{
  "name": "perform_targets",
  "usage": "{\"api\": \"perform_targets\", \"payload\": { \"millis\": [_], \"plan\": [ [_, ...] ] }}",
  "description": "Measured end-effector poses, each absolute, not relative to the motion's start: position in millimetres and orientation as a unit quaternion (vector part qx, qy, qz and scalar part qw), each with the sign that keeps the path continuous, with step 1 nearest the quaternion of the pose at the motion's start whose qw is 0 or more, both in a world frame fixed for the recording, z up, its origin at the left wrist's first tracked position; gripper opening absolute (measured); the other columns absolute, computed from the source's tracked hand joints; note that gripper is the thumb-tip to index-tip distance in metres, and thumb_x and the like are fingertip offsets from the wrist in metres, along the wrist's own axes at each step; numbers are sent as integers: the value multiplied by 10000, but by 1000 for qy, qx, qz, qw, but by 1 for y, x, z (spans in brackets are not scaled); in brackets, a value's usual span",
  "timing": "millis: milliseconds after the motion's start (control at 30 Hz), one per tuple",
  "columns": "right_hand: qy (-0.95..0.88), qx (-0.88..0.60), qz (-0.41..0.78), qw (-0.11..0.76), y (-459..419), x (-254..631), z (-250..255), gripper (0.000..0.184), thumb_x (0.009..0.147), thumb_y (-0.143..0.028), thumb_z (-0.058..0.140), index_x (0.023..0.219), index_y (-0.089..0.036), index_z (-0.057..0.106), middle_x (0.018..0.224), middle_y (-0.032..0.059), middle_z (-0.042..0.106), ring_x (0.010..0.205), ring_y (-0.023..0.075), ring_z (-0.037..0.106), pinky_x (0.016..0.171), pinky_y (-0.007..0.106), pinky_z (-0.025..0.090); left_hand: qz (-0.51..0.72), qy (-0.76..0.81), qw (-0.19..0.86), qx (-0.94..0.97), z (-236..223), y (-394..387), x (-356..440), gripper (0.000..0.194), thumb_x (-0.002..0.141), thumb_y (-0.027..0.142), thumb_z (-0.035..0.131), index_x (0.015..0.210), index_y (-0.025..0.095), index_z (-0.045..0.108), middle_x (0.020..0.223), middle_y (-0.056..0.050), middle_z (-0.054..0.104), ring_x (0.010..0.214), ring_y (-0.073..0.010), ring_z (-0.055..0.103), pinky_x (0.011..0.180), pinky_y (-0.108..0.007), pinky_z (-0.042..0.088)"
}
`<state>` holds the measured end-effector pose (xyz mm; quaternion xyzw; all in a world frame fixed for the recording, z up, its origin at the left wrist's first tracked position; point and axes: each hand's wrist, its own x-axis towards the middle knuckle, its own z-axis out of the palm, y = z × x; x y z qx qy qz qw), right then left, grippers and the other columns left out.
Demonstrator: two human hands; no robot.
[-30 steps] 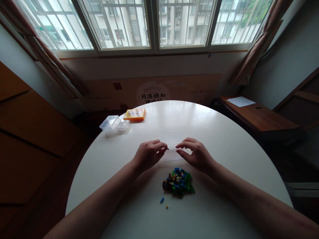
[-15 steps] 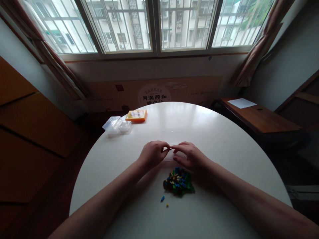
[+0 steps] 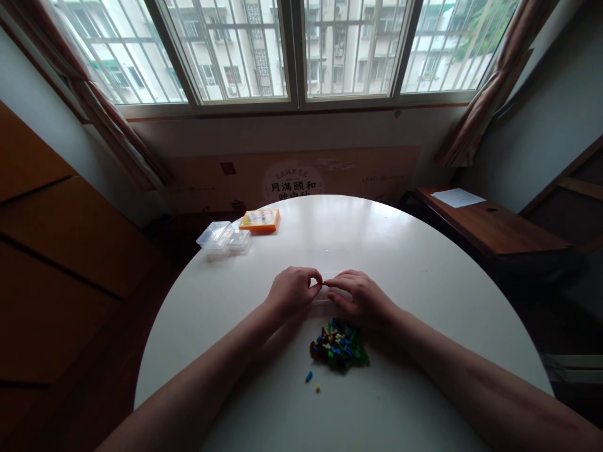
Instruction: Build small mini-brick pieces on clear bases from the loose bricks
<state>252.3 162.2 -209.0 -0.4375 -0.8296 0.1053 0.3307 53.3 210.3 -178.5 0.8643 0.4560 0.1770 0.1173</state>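
Above colourful small pieces (image 3: 340, 346) — left hand (image 3: 293, 292) pinching something tiny, right hand (image 3: 360, 296) beside.

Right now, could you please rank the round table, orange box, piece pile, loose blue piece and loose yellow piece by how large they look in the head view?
1. Round white table
2. Pile of small coloured pieces
3. Orange box
4. Loose blue piece
5. Loose yellow piece

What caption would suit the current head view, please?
Left hand and right hand, fingertips close beyond piled coloured pieces on a white table.
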Motion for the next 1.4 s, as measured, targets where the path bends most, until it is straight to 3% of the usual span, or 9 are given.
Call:
{"api": "perform_targets", "payload": {
  "millis": [233, 433, 700, 933, 1400],
  "plan": [
    [-839, -434, 100, 312, 162, 253, -210, 238, 906, -264, 603, 1108, -225, 723, 1019, 44, 741, 976, 203, 654, 903, 385, 485, 167, 440, 155, 868, -177, 214, 52, 136, 796, 316, 675, 844, 254, 787, 618, 10, 650, 566, -139, 567, 554, -242, 402],
    [-838, -435, 97, 316, 161, 254, -209, 249, 923, -287, 582, 1127, -232, 713, 1052, 47, 735, 998, 197, 646, 911, 380, 479, 217, 421, 233, 849, -171, 221, 29, 223, 866, 343, 605, 852, 188, 765, 639, -2, 667, 574, -120, 562, 556, -224, 415],
    [-840, -440, 79, 309, 158, 251, -209, 228, 933, -274, 567, 1110, -256, 709, 1054, 34, 734, 1012, 207, 625, 941, 411, 415, 248, 418, 245, 839, -180, 225, 18, 260, 833, 369, 633, 1012, 191, 694, 761, -14, 710, 592, -132, 613, 594, -249, 506],
    [-847, -444, 36, 291, 152, 247, -203, 201, 939, -337, 563, 995, -283, 749, 1036, 5, 749, 1099, 271, 562, 965, 461, 328, 254, 440, 211, 835, -188, 223, 24, 182, 812, 351, 650, 889, 186, 672, 739, -16, 698, 597, -147, 621, 580, -255, 493],
    [-858, -465, 7, 216, 147, 242, -194, 279, 980, -392, 493, 1035, -222, 708, 1073, 50, 729, 984, 242, 572, 852, 395, 337, 202, 400, 222, 866, -187, 217, 27, 320, 810, 327, 675, 1114, 228, 700, 820, -32, 704, 790, -199, 659, 753, -322, 513]
  ]
}}
